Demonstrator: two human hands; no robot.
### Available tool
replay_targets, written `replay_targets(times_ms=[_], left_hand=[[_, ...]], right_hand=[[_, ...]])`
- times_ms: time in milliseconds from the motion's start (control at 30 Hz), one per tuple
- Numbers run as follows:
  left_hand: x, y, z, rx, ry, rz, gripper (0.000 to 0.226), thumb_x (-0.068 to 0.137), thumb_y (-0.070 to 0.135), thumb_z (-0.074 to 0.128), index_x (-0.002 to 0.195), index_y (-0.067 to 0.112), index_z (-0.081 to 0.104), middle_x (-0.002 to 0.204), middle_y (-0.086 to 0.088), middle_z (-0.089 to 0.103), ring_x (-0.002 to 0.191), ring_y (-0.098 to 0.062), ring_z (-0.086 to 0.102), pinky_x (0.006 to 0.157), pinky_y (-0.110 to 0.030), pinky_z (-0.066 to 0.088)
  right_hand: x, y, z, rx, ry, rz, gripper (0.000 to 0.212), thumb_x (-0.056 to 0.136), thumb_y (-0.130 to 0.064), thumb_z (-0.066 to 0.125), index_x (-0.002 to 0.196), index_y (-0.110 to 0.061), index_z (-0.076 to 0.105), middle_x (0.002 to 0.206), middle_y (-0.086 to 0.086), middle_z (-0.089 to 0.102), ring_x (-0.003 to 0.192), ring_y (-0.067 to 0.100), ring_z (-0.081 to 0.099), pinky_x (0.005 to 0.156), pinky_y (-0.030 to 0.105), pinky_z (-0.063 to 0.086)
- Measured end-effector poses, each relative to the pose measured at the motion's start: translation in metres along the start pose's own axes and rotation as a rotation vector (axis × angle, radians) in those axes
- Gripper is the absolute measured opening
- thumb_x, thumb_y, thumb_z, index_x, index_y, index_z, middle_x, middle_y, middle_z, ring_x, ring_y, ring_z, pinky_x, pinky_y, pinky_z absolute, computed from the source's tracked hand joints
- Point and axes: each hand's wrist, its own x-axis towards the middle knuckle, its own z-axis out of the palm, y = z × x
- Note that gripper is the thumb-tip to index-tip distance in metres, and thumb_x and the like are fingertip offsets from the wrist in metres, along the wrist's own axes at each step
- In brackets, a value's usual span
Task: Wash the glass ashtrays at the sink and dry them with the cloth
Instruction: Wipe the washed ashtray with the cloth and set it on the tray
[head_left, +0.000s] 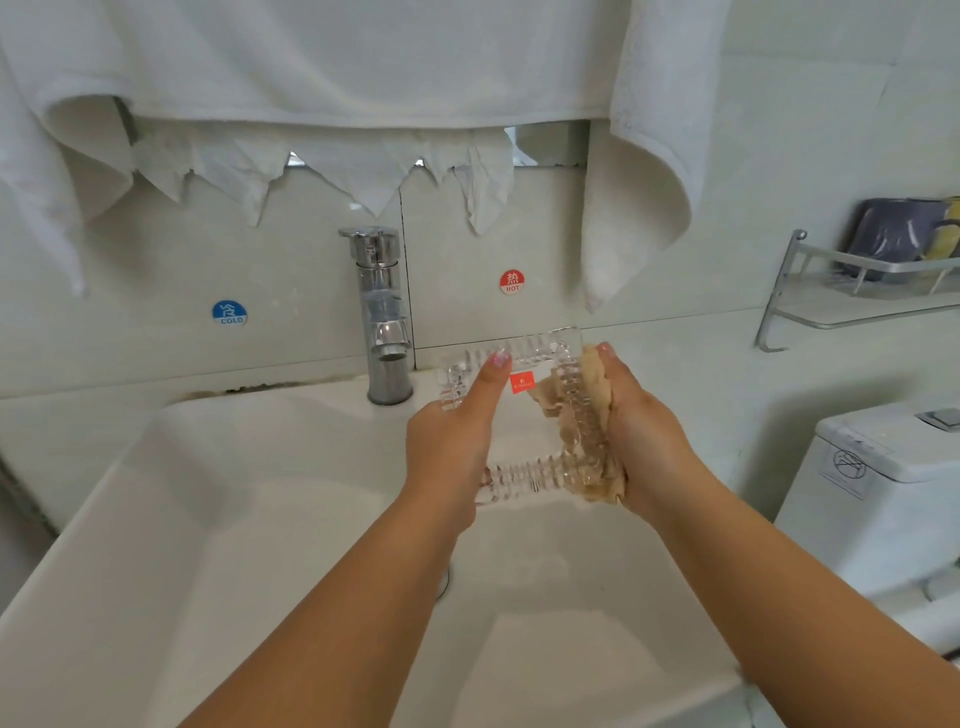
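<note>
A square clear glass ashtray (524, 415) with ribbed sides and a small red sticker is held tilted above the white sink (218, 519). My left hand (452, 441) grips its left side, thumb laid across the face. My right hand (639, 441) holds a crumpled beige cloth (597, 415) pressed round the ashtray's right edge. Part of the cloth shows through the glass. No water runs from the chrome tap (382, 322).
White towels (363, 62) hang above the tap and at the right. Blue COLD (229, 313) and red HOT (512, 281) stickers mark the wall. A metal wall shelf (852, 296) holds packets at right. A toilet cistern (878, 467) stands beside the sink.
</note>
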Motion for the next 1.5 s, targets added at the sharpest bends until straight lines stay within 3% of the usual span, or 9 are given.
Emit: replay_targets(times_ms=[200, 300, 433, 567, 733, 900, 1133, 1300, 1500], left_hand=[[0.001, 0.000, -0.004, -0.132, 0.051, -0.161, 0.060, 0.059, 0.076, 0.070, 0.088, 0.024, 0.062, 0.101, -0.007, 0.070, 0.093, -0.030, 0.069, 0.081, -0.043, 0.058], [-0.001, -0.003, -0.003, -0.188, 0.044, -0.210, 0.060, 0.064, 0.074, 0.068, 0.096, 0.023, 0.064, 0.094, -0.006, 0.074, 0.079, -0.027, 0.072, 0.069, -0.038, 0.060], [-0.005, -0.006, 0.004, -0.163, 0.070, -0.196, 0.059, 0.065, 0.070, 0.071, 0.097, 0.020, 0.064, 0.089, -0.003, 0.074, 0.075, -0.024, 0.072, 0.064, -0.033, 0.059], [-0.005, -0.006, 0.007, -0.157, 0.051, -0.212, 0.060, 0.064, 0.070, 0.072, 0.097, 0.020, 0.065, 0.091, -0.004, 0.074, 0.079, -0.025, 0.072, 0.069, -0.036, 0.060], [-0.003, -0.011, 0.005, -0.258, 0.022, -0.338, 0.069, 0.063, 0.076, 0.067, 0.106, 0.022, 0.065, 0.091, -0.004, 0.075, 0.078, -0.025, 0.074, 0.072, -0.037, 0.060], [-0.015, -0.008, 0.009, -0.437, -0.012, -0.474, 0.070, 0.074, 0.077, 0.056, 0.109, 0.017, 0.067, 0.070, -0.004, 0.075, 0.049, -0.017, 0.069, 0.042, -0.020, 0.049], [-0.018, -0.006, 0.012, -0.398, -0.261, -0.492, 0.060, 0.079, 0.060, 0.065, 0.111, 0.009, 0.066, 0.084, -0.010, 0.075, 0.061, -0.024, 0.071, 0.051, -0.031, 0.057], [-0.001, 0.004, -0.008, -0.325, -0.359, -0.401, 0.010, 0.076, 0.020, 0.071, 0.082, 0.011, 0.068, 0.066, -0.005, 0.066, 0.052, -0.019, 0.065, 0.052, -0.032, 0.058], [-0.003, 0.013, -0.023, 0.087, -0.548, -0.346, 0.019, 0.065, 0.026, 0.073, 0.077, 0.013, 0.066, 0.063, 0.002, 0.063, 0.050, -0.013, 0.059, 0.056, -0.026, 0.048]], right_hand=[[-0.001, 0.009, 0.006, -0.171, -0.013, -0.205, 0.025, 0.096, -0.048, 0.047, 0.107, -0.029, 0.059, 0.091, -0.006, 0.068, 0.075, 0.011, 0.065, 0.060, 0.025, 0.051], [0.004, 0.018, 0.010, -0.222, -0.006, -0.316, 0.033, 0.083, -0.049, 0.061, 0.110, -0.032, 0.054, 0.102, -0.005, 0.066, 0.090, 0.014, 0.066, 0.074, 0.034, 0.055], [0.004, 0.006, 0.006, -0.152, 0.095, -0.056, 0.028, 0.092, -0.048, 0.053, 0.090, -0.022, 0.063, 0.082, -0.004, 0.071, 0.056, 0.017, 0.055, 0.055, 0.028, 0.044], [0.005, 0.006, -0.003, 0.137, -0.038, 0.103, 0.045, 0.098, -0.050, 0.041, 0.113, -0.015, 0.065, 0.076, -0.007, 0.073, 0.040, 0.018, 0.043, 0.049, 0.024, 0.031], [0.005, 0.013, 0.006, 0.113, 0.037, -0.036, 0.029, 0.096, -0.048, 0.047, 0.103, -0.023, 0.060, 0.093, 0.004, 0.068, 0.067, 0.021, 0.063, 0.046, 0.025, 0.042], [-0.002, 0.024, 0.021, -0.033, 0.146, -0.329, 0.042, 0.088, -0.049, 0.057, 0.123, -0.031, 0.042, 0.109, 0.001, 0.063, 0.090, 0.016, 0.064, 0.061, 0.025, 0.047], [0.015, 0.007, -0.003, 0.261, 0.327, -0.143, 0.018, 0.083, -0.018, 0.059, 0.096, -0.009, 0.066, 0.078, 0.005, 0.064, 0.068, 0.020, 0.062, 0.056, 0.027, 0.048], [0.015, -0.002, -0.020, 0.445, 0.225, 0.074, 0.011, 0.082, -0.015, 0.056, 0.081, -0.014, 0.066, 0.065, -0.001, 0.063, 0.047, 0.011, 0.060, 0.042, 0.016, 0.044], [0.014, 0.002, -0.016, 0.341, 0.051, 0.146, 0.025, 0.086, -0.014, 0.055, 0.063, -0.011, 0.065, 0.061, 0.005, 0.063, 0.047, 0.016, 0.061, 0.046, 0.021, 0.049]])
